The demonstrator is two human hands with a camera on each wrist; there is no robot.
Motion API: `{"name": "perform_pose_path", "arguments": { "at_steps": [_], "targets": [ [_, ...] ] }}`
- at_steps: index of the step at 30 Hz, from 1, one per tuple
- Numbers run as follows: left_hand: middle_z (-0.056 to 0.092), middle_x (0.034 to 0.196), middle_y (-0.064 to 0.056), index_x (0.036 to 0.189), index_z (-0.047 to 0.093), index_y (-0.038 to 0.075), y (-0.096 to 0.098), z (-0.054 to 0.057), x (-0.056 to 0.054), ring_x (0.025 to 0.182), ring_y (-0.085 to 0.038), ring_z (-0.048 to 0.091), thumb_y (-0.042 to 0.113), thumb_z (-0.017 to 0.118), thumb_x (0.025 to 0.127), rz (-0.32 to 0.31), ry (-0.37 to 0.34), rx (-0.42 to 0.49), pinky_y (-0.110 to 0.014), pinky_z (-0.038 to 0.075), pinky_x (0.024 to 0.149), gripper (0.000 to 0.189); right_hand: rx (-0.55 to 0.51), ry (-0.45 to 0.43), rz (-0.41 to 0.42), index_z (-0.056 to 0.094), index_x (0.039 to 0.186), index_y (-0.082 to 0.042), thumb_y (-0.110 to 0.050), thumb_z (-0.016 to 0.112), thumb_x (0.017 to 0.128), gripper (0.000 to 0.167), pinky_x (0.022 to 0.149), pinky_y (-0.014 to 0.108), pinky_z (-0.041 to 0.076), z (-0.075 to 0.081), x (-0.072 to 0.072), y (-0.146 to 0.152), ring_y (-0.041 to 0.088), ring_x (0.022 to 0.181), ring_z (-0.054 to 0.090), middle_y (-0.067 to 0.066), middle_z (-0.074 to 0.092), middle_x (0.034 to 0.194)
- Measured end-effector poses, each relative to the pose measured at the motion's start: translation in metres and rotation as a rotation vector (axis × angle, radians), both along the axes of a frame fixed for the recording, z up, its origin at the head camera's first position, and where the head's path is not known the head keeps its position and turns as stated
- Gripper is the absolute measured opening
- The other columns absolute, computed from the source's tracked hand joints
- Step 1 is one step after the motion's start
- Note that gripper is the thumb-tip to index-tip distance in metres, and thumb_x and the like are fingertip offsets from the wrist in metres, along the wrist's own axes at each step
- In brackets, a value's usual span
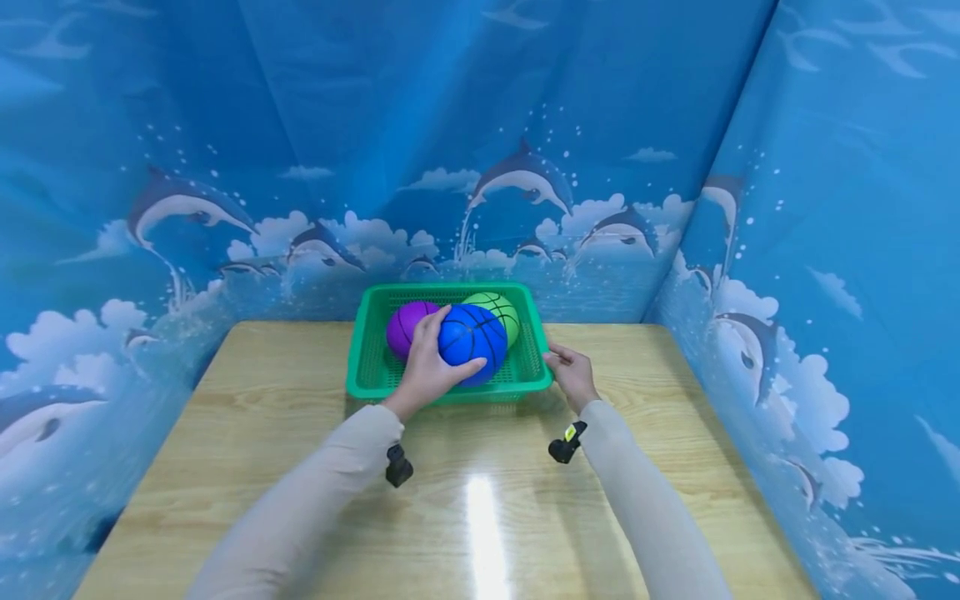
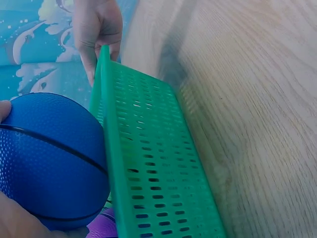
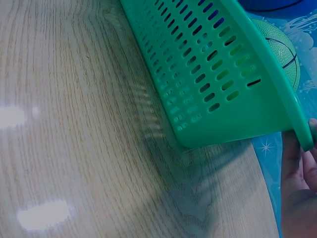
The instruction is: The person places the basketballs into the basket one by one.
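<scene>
A blue ball [image 1: 474,340] with black basketball lines is gripped by my left hand [image 1: 432,364], thumb and fingers spread around its side. In the left wrist view the blue ball [image 2: 54,158] shows beside the basket's rim. The green plastic basket [image 1: 360,350] has slotted walls and holds a purple ball [image 1: 405,327] and a light green ball [image 1: 498,310]. My right hand [image 1: 572,373] pinches the basket's right rim; in the right wrist view its fingers and thumb close on the edge [image 3: 303,134]. The left hand partly hides the purple ball.
The basket stands near the back edge of a wooden table [image 1: 420,517]. A blue curtain [image 1: 375,167] printed with dolphins hangs behind the table and along its sides. A black wrist camera [image 1: 566,443] sits at the right cuff, another [image 1: 399,467] at the left.
</scene>
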State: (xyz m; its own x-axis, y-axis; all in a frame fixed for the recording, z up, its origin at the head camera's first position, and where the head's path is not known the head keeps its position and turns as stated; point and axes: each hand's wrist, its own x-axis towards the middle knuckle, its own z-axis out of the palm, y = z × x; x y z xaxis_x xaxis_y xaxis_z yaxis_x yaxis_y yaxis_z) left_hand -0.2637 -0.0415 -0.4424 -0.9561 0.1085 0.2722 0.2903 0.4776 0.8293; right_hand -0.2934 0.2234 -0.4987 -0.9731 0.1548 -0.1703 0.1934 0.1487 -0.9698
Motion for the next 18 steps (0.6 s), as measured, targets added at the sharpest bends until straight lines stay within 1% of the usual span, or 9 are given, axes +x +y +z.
{"name": "perform_pose_path", "arguments": {
  "at_steps": [3, 7, 9, 11, 13, 15, 18],
  "targets": [
    [0.025, 0.151, -0.014, 0.151, 0.026, 0.023, -0.002, -0.004, -0.005, 0.130, -0.040, 0.038, 0.048, 0.079, 0.074, -0.014, -0.024, 0.010, -0.060, 0.043, 0.097, 0.097, -0.001, 0.001, 0.000, 0.051, 0.138, -0.004, -0.016, 0.055, 0.098, 0.042, 0.089, 0.030, 0.053, 0.001, 0.000, 0.001, 0.024, 0.106, 0.061, 0.019, 0.059, 0.123],
    [0.024, 0.152, -0.015, 0.152, 0.022, 0.023, -0.009, -0.011, -0.015, 0.132, -0.040, 0.036, 0.051, 0.076, 0.076, -0.026, -0.098, 0.019, -0.061, 0.041, 0.098, 0.097, 0.002, 0.014, -0.002, 0.051, 0.137, -0.004, -0.016, 0.055, 0.098, 0.041, 0.087, 0.028, 0.053, 0.001, 0.000, 0.000, 0.022, 0.103, 0.062, 0.020, 0.060, 0.121],
    [0.023, 0.153, -0.015, 0.152, 0.021, 0.024, -0.012, -0.013, -0.020, 0.132, -0.040, 0.036, 0.050, 0.076, 0.076, -0.033, -0.133, 0.006, -0.062, 0.041, 0.097, 0.097, 0.002, 0.015, -0.004, 0.052, 0.137, -0.004, -0.016, 0.056, 0.098, 0.041, 0.085, 0.028, 0.053, 0.000, 0.000, 0.000, 0.021, 0.101, 0.062, 0.019, 0.060, 0.120],
    [0.022, 0.152, -0.016, 0.152, 0.022, 0.025, -0.014, -0.015, -0.024, 0.132, -0.041, 0.036, 0.049, 0.077, 0.076, -0.045, -0.146, -0.017, -0.062, 0.041, 0.097, 0.097, 0.000, 0.008, -0.009, 0.053, 0.136, -0.005, -0.016, 0.056, 0.097, 0.040, 0.085, 0.027, 0.054, 0.000, 0.000, 0.000, 0.020, 0.099, 0.063, 0.018, 0.061, 0.118],
    [0.021, 0.152, -0.017, 0.152, 0.022, 0.023, -0.014, -0.016, -0.027, 0.131, -0.042, 0.036, 0.049, 0.078, 0.075, -0.075, -0.127, -0.056, -0.062, 0.041, 0.097, 0.098, 0.005, 0.003, -0.010, 0.053, 0.136, -0.006, -0.016, 0.056, 0.098, 0.040, 0.084, 0.027, 0.054, 0.000, 0.000, 0.000, 0.020, 0.098, 0.063, 0.018, 0.062, 0.117],
    [0.019, 0.152, -0.017, 0.152, 0.023, 0.022, -0.015, -0.017, -0.028, 0.131, -0.043, 0.036, 0.047, 0.079, 0.075, -0.108, -0.090, -0.097, -0.062, 0.042, 0.097, 0.098, 0.007, -0.001, -0.010, 0.053, 0.136, -0.006, -0.016, 0.056, 0.098, 0.040, 0.085, 0.027, 0.053, 0.000, 0.000, 0.000, 0.020, 0.099, 0.063, 0.018, 0.061, 0.117],
    [0.019, 0.153, -0.016, 0.151, 0.024, 0.023, -0.017, -0.019, -0.031, 0.133, -0.042, 0.033, 0.045, 0.080, 0.074, -0.136, -0.033, -0.157, -0.061, 0.042, 0.097, 0.098, 0.013, 0.004, -0.011, 0.053, 0.136, -0.006, -0.016, 0.056, 0.098, 0.040, 0.085, 0.028, 0.053, 0.001, 0.000, -0.001, 0.019, 0.099, 0.062, 0.017, 0.061, 0.118]
  ]
}}
